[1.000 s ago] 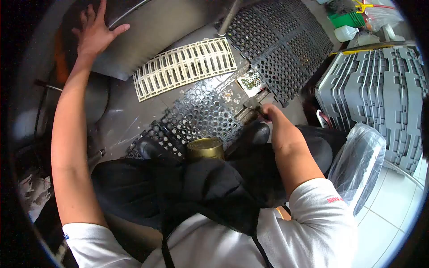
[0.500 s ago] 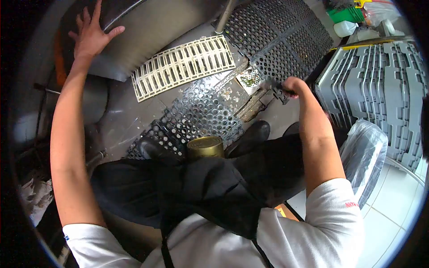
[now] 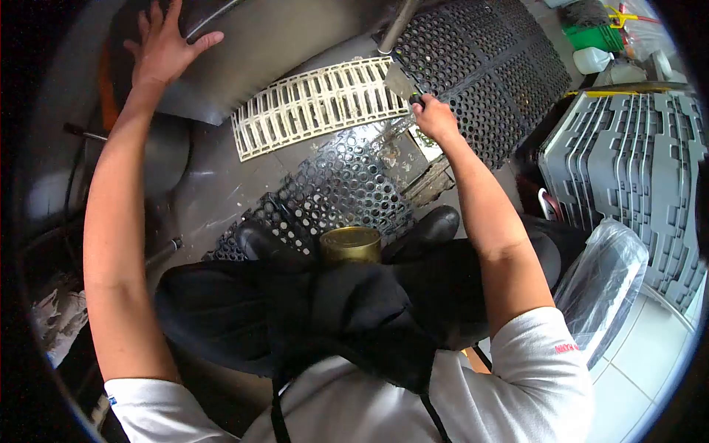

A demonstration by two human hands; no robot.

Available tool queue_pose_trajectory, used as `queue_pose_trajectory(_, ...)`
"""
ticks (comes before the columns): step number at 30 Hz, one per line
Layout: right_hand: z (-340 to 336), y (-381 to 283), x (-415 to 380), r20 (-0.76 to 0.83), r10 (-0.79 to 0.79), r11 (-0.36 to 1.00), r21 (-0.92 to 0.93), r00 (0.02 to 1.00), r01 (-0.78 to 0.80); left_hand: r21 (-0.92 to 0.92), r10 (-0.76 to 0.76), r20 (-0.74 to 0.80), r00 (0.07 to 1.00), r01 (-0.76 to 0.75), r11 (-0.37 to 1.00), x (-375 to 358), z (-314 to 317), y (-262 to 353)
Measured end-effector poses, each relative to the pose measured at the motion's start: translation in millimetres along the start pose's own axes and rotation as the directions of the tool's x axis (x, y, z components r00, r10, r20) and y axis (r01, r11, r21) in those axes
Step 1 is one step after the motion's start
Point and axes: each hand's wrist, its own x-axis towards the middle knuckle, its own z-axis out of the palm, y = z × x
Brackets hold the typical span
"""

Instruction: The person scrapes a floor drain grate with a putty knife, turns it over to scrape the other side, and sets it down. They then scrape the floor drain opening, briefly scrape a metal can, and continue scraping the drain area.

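Observation:
My left hand (image 3: 164,48) is spread against a metal panel (image 3: 258,52) at the upper left, holding nothing. In my right hand (image 3: 436,117) is the dark handle of a scraper (image 3: 399,80), whose flat blade is at the right end of a cream slotted grate (image 3: 317,105). The grate lies on the dark floor and has grime on its bars. Just below my right hand is an opening in the floor (image 3: 427,144) with a pale, dirty piece in it. A gold tin (image 3: 351,244) stands between my black shoes.
Black perforated rubber mats (image 3: 487,74) lie at the upper right and around the floor's middle. Grey stacked crates (image 3: 628,162) stand at the right, with a plastic-wrapped item (image 3: 605,284) below. A white jug (image 3: 592,60) and a green container (image 3: 591,35) are behind them.
My right hand has moved left and up with the scraper, from beside the floor opening to the grate's right end. My left hand stays spread on the panel. The view has shifted slightly.

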Motion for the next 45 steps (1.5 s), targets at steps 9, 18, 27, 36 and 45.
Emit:
queue_pose_trajectory(9,20.8,-7.7,-8.6,-0.021,-0.047,0.996,-0.082,0.999,0.045,0.025,-0.011,-0.005,1.0,0.011,1.0,1.7,2.2,1.1)
queue_pose_trajectory(18,18.2,-21.7,-10.7,0.073,-0.015,0.985,-0.171,0.997,0.027,0.032,-0.005,-0.005,1.0,0.005,0.999,2.9,3.5,-1.2)
queue_pose_trajectory(27,33.1,-6.9,-23.9,0.141,0.027,0.992,-0.127,0.99,-0.009,0.001,-0.025,0.023,0.999,0.025,1.0,-1.0,0.8,0.8)
queue_pose_trajectory(36,59.7,58.5,8.5,0.229,-0.075,0.923,0.385,0.971,-0.019,-0.034,-0.025,0.017,1.0,0.026,0.999,-4.7,-2.6,2.3)
queue_pose_trajectory(45,-6.8,36.5,24.3,0.594,0.048,0.708,0.547,0.803,-0.447,-0.023,0.017,-0.017,1.0,-0.018,1.0,0.3,1.1,-1.2)
